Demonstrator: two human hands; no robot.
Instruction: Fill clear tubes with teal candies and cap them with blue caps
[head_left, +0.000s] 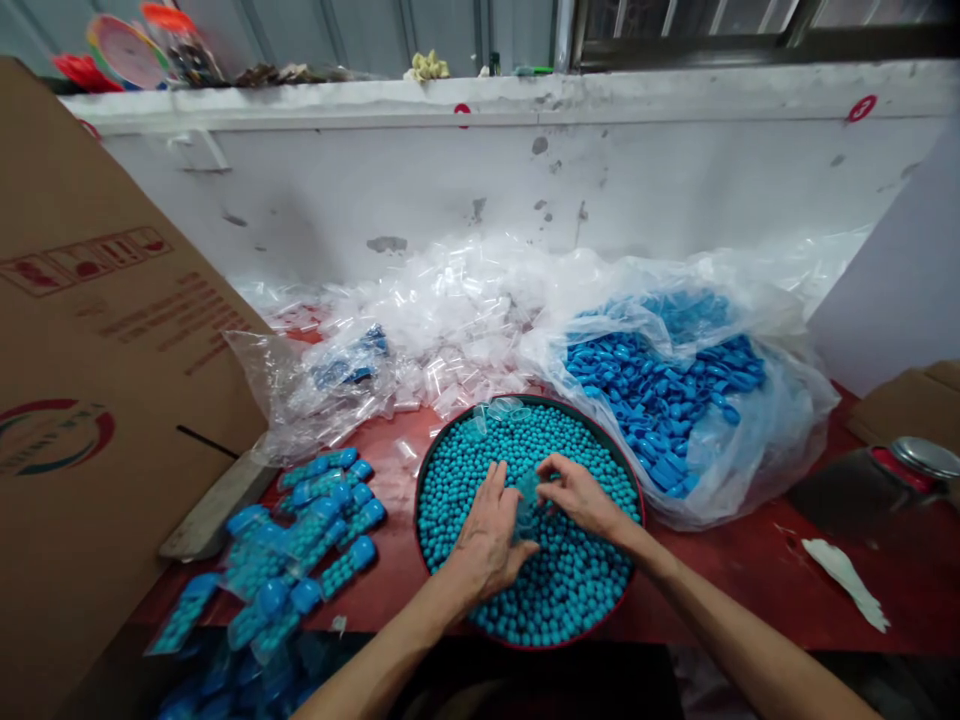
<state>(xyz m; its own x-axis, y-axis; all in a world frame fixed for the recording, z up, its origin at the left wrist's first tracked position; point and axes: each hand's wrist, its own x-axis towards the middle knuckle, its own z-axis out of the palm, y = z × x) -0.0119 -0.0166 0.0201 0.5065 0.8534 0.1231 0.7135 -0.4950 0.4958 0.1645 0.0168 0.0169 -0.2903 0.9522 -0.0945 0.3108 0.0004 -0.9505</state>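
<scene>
A round tub [637,490] full of small turquoise balls [559,610] stands in front of me. My left hand [486,535] is over the balls, its fingers and thumb curved around a small clear plastic container [527,508]. My right hand [576,495] is close to the container's far side, fingers bent in a pinch. What lies between those fingertips is too small to make out. A few clear containers [501,408] rest on the balls at the tub's far rim. To the left lie several ball-filled containers with blue caps [349,567].
An open plastic bag of blue caps [667,390] sits at the right. Loose clear containers [465,310] are heaped along the back wall. A large cardboard box [97,350] stands at the left. A dark jar with a metal lid [926,457] and a white scrap [846,580] are at the right.
</scene>
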